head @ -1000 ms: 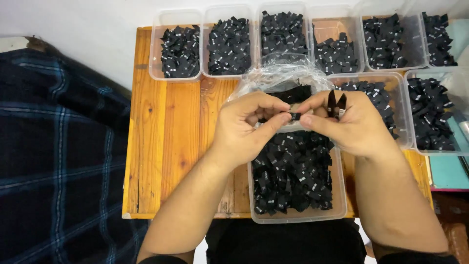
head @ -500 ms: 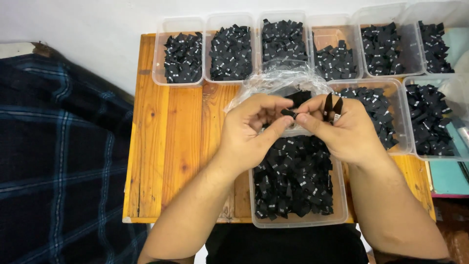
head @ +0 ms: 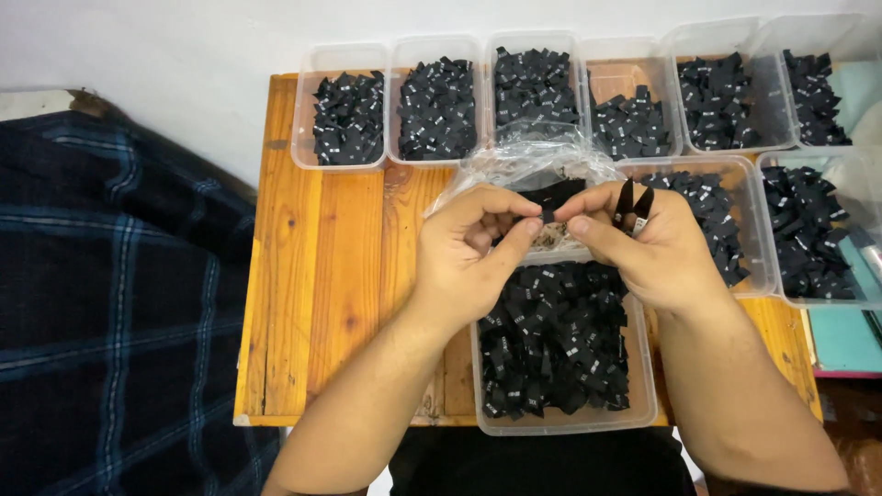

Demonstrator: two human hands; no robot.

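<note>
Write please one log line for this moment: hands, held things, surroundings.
left hand: pinches black label strip | right hand: pinches same strip, holds small snips | below: clear tub of black labels | wooden table

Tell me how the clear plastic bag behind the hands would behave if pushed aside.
The clear plastic bag looks thin and crumpled, so it would probably fold and slide rather than keep its shape. It seems very light, likely to shift at a nudge. Its glossy film may slip against the clear tubs around it.
</note>
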